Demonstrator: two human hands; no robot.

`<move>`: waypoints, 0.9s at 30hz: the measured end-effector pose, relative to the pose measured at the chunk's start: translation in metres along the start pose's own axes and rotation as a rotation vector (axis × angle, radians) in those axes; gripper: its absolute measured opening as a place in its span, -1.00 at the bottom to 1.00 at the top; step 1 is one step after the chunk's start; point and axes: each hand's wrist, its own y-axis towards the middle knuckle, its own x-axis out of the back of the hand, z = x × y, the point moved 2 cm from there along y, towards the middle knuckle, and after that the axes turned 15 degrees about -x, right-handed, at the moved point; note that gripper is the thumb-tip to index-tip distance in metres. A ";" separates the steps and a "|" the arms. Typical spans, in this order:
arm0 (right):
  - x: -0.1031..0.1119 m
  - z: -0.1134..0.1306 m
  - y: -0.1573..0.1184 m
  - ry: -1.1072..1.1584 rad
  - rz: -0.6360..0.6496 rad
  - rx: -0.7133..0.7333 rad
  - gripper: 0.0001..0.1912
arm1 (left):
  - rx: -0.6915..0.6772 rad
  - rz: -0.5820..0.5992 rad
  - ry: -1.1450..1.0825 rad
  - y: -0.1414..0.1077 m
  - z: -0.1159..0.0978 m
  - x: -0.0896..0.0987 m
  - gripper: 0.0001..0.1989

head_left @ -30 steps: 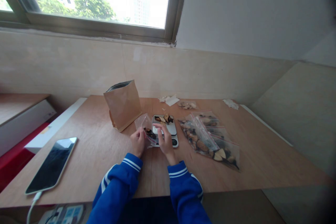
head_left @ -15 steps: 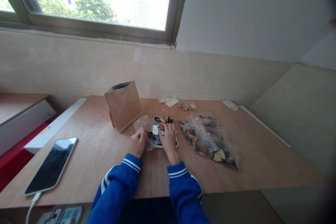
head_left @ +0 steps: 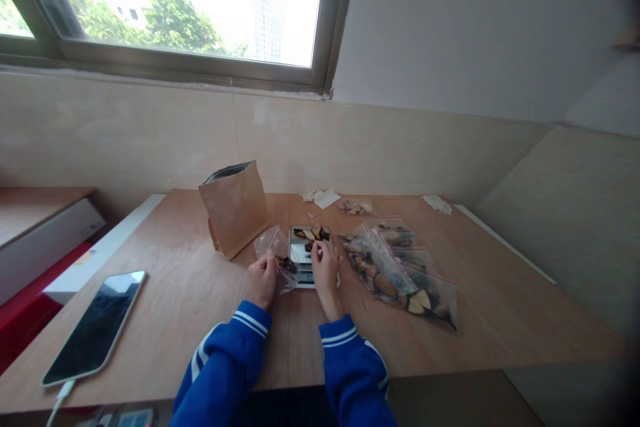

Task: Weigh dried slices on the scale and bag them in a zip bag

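My left hand (head_left: 263, 279) grips the edge of a clear zip bag (head_left: 273, 245), which has dark dried slices (head_left: 287, 264) inside near its bottom. A digital kitchen scale (head_left: 304, 255) sits just right of the bag, and its display shows between my hands. Several brown and black dried slices (head_left: 311, 233) lie on its metal platform. My right hand (head_left: 326, 272) is over the scale's near right part, with its fingertips close to those slices. The hand hides part of the platform. I cannot tell whether it holds a piece.
A kraft paper bag (head_left: 235, 211) stands left of the scale on the plywood table (head_left: 165, 280). Filled zip bags (head_left: 400, 273) lie to the right. A smartphone (head_left: 95, 328) with a white cable lies at the front left. Paper scraps (head_left: 327, 197) lie along the back.
My right hand has shifted a little left over the scale, toward the bag. My left hand keeps the bag. The whole view has tilted slightly upward.
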 end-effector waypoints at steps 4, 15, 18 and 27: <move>-0.005 0.005 0.006 0.391 -0.056 -0.130 -0.56 | -0.042 0.046 0.031 0.002 0.000 -0.003 -0.43; -0.001 0.005 0.035 0.027 -0.054 0.155 -0.58 | -0.041 0.041 0.021 0.004 -0.001 -0.005 -0.43; -0.007 -0.002 0.051 -0.172 0.091 0.208 -0.48 | -0.036 0.030 0.015 0.005 -0.003 -0.005 -0.43; -0.011 0.001 0.052 -0.284 0.220 0.270 -0.67 | 0.163 -0.106 -0.203 0.006 -0.005 -0.005 -0.42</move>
